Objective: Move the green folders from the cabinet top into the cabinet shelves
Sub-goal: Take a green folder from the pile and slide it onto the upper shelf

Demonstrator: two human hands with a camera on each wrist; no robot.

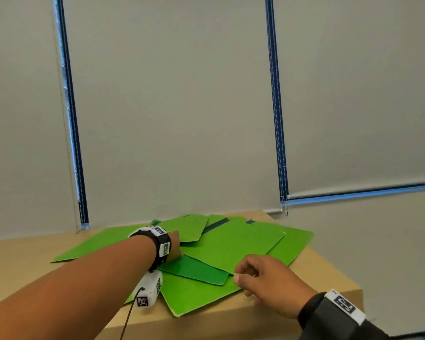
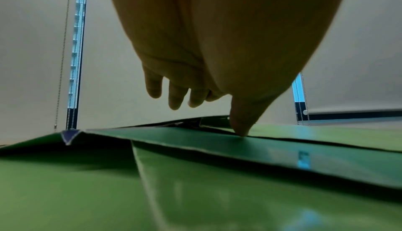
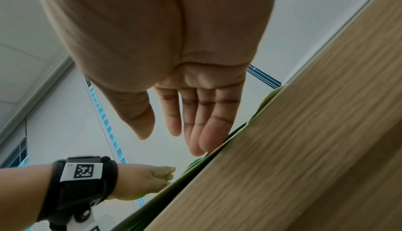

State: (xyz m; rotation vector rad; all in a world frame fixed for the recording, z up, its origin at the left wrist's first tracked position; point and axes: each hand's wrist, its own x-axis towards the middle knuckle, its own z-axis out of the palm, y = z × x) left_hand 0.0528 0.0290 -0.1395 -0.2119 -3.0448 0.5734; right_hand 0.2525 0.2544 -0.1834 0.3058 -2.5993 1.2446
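A loose heap of green folders (image 1: 231,244) lies fanned and overlapping on the cabinet top (image 1: 324,276), a pale wood surface set against a wall with drawn blinds (image 1: 172,106) behind it. The left hand (image 1: 174,246) reaches into the middle of the heap; in the left wrist view its thumb (image 2: 241,123) presses down on a folder's edge while the other fingers (image 2: 176,97) hang spread and slightly bent above the sheets, gripping nothing. A darker green folder (image 1: 194,268) sits at about five o'clock from that hand, partly tucked under a brighter one. The right hand (image 1: 263,278) hovers at the near edge of the heap, roughly at four o'clock from the left hand; its fingers (image 3: 202,131) are straight and close together, the thumb held apart, and they seem to hover just off the folders, though the angle makes contact hard to judge. Both wrists carry black straps (image 1: 162,244) with printed markers.
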